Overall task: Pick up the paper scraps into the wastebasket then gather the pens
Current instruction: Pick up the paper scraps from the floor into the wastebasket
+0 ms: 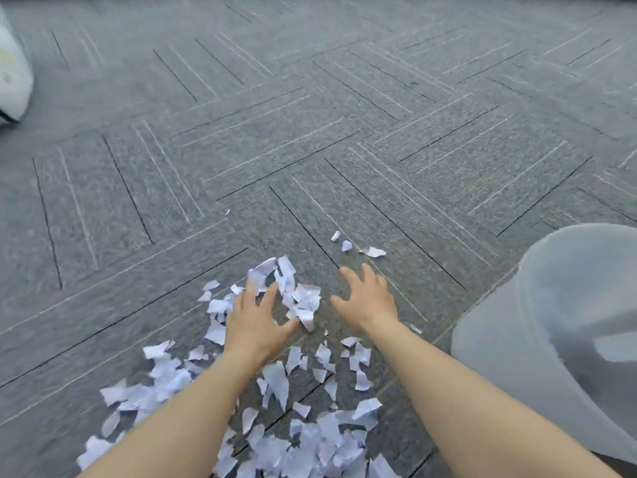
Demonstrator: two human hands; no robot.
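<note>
Several white paper scraps (303, 301) lie in a small heap on the grey carpet between my two hands. My left hand (255, 322) rests flat with fingers spread, touching the left side of that heap. My right hand (367, 298) hovers just right of the heap, fingers apart and curled, holding nothing. More torn scraps (275, 381) spread toward me under and between my forearms, with a dense pile (310, 450) at the bottom edge. Three stray scraps (374, 251) lie beyond my right hand. The wastebasket (565, 305), lined with a translucent bag, stands at the right. No pens are in view.
Grey carpet tiles (310, 132) with thin line patterns cover the floor ahead. A white rounded object (13, 77) sits at the far left edge, partly cut off.
</note>
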